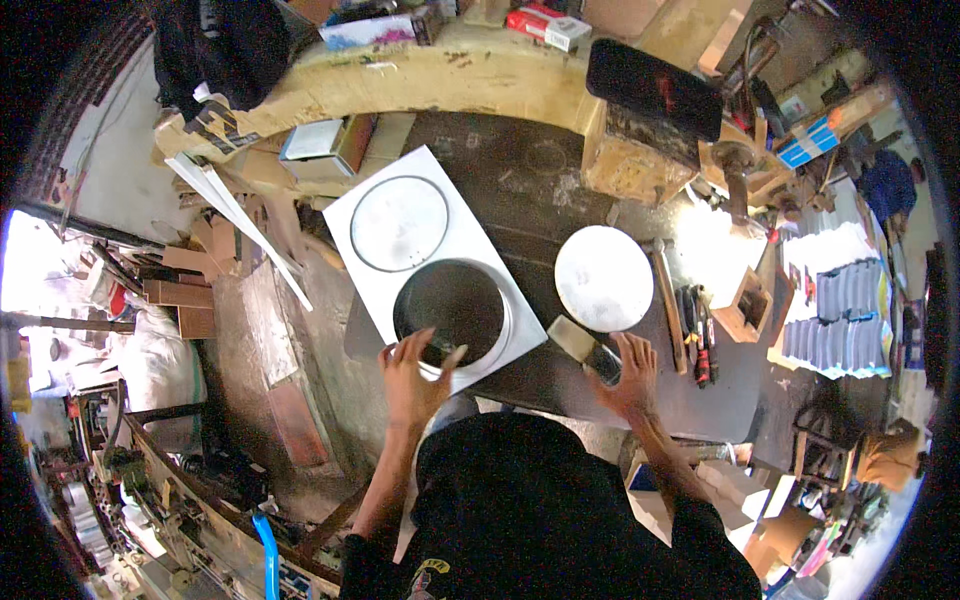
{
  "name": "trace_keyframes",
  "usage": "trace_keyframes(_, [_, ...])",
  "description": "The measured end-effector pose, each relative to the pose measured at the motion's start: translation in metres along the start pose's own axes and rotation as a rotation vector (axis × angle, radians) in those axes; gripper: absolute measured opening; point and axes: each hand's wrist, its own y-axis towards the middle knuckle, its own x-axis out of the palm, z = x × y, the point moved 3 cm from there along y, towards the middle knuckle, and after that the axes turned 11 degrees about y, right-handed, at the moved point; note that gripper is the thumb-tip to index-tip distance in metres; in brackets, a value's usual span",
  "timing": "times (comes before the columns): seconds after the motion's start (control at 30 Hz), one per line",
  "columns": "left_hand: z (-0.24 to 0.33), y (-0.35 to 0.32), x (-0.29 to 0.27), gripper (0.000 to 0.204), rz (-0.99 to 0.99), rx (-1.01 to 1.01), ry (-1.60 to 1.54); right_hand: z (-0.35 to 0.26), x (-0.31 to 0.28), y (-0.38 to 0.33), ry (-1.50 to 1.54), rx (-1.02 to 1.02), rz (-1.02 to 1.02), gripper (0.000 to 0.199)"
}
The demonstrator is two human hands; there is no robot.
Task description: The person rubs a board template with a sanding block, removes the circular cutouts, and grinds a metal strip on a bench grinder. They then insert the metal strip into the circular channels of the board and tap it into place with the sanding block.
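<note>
A white rectangular panel [480, 240] lies slanted on the dark workbench. Its upper circle [399, 223] is white inside a dark outline, while the lower one is a round opening [450, 305] with dark showing through. My left hand [412, 378] is at the near rim of that opening, fingers spread and holding nothing; whether the fingertips touch the rim is unclear. In my right hand [630, 378] is a flat tool with a pale square end [572, 338] and a dark body. A loose white disc [604, 278] rests just beyond that tool.
Right of the disc lie a wooden-handled tool [668, 305] and red-handled hand tools [703, 335]. A wooden box [745, 305] and stacked packs [850, 305] are farther right. Behind stand a dark flat screen-like panel [655, 98] and a tan ledge [430, 85]. White strips [240, 225] lean at left.
</note>
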Motion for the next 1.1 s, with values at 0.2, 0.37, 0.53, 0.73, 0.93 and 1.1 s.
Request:
trace_keyframes(0.2, [-0.101, -0.054, 0.007, 0.03, 0.233, -0.364, -0.153, -0.066, -0.086, 0.159, 0.155, -0.338, 0.498, 0.034])
trace_keyframes(0.37, [-0.163, -0.146, 0.048, 0.03, 0.146, -0.576, -0.101, -0.096, -0.129, 0.26, -0.004, -0.505, 0.427, 0.036])
trace_keyframes(0.53, [-0.261, -0.308, 0.103, 0.044, 0.053, -1.511, -0.688, -0.101, -0.122, 0.297, -0.156, -0.517, 0.314, 0.036])
trace_keyframes(0.73, [-0.238, -0.323, 0.095, 0.036, 0.082, -1.112, -0.033, -0.078, -0.133, 0.282, -0.034, -0.543, 0.589, 0.032])
trace_keyframes(0.93, [-0.138, -0.1, 0.029, 0.03, 0.221, -0.738, -0.29, -0.047, -0.144, 0.267, 0.086, -0.433, 0.776, 0.022])
trace_keyframes(1.1, [-0.105, -0.013, 0.022, 0.043, 0.226, -0.636, -0.271, -0.02, -0.15, 0.262, 0.099, -0.341, 0.847, 0.017])
